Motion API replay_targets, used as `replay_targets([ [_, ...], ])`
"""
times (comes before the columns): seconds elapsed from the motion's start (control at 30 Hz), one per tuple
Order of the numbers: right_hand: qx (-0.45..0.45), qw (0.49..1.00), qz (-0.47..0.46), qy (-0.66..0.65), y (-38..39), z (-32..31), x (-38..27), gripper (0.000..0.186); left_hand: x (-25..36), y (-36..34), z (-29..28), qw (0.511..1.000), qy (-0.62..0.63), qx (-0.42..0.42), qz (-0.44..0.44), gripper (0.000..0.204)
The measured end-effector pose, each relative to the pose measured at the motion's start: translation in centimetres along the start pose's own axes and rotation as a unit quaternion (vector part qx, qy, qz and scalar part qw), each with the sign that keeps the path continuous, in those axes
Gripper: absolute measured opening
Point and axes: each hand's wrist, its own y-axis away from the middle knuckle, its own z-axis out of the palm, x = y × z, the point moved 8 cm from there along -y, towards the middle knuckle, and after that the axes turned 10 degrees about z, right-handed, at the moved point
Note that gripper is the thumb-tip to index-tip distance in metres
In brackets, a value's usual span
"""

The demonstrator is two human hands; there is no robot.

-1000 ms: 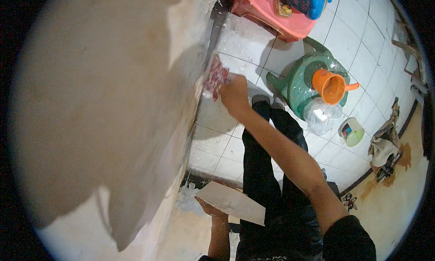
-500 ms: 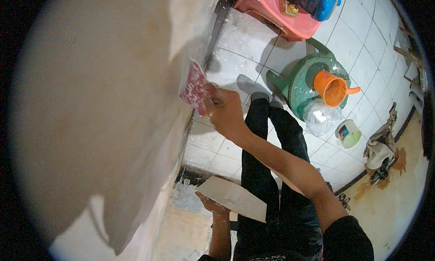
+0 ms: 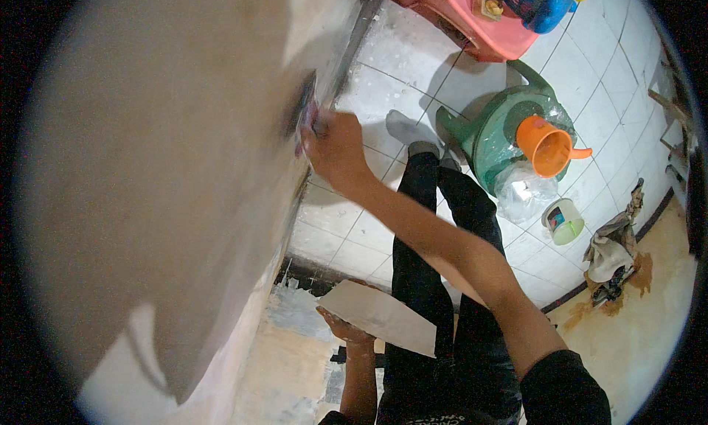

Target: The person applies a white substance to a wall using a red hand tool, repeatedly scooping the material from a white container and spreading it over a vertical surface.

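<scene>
At the wall point(image 3: 184, 167) on the left, my right hand point(image 3: 339, 151) is closed on a reddish putty scraper point(image 3: 301, 134) smeared with white. The scraper now shows almost edge-on and blurred, with its blade at the wall surface; the contact itself is hard to make out. Lower down, my left hand point(image 3: 345, 328) grips the edge of a flat pale board point(image 3: 380, 316), which is tilted in front of my black trousers. Part of the left hand's fingers lie hidden under the board.
On the white tiled floor point(image 3: 383, 86) stands a green plastic stool point(image 3: 483, 134) bearing an orange dipper point(image 3: 544, 148) and clear plastic bags point(image 3: 525, 193). A pink stool point(image 3: 483, 27) holds blue items behind it. To the right are a small white tub point(image 3: 564, 220) and crumpled rags point(image 3: 611, 255).
My right hand has moved left and slightly up toward the wall, and the scraper has turned from face-on to nearly edge-on. My left hand with the board has hardly moved.
</scene>
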Motion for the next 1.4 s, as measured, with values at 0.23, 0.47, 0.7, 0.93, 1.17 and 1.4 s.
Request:
replay_targets([
  [0.23,-0.020,0.978,0.059,-0.197,3.4,-1.9,6.0,0.020,-2.7,6.6,3.5,0.965,-0.261,0.011,0.022,0.063],
  [0.47,-0.025,0.985,0.083,-0.152,-0.2,1.9,5.8,0.017,1.7,0.1,-0.5,0.994,-0.101,0.046,0.013,0.060],
  [0.7,-0.088,0.962,0.068,-0.249,5.4,-3.7,0.8,0.015,1.9,1.8,0.2,0.985,-0.171,0.018,0.031,0.061],
  [0.93,0.013,0.954,0.121,-0.275,-7.8,-5.6,10.9,0.019,2.0,2.0,1.1,0.983,-0.109,0.130,0.069,0.055],
  [1.17,-0.010,0.987,0.085,-0.136,-7.9,-5.2,0.3,0.011,5.3,-4.1,-1.5,0.984,-0.019,0.165,0.058,0.055],
  [1.4,-0.050,0.975,0.103,-0.188,-0.3,-6.1,3.2,0.017,3.2,-2.7,-2.1,0.988,0.004,0.154,0.015,0.054],
])
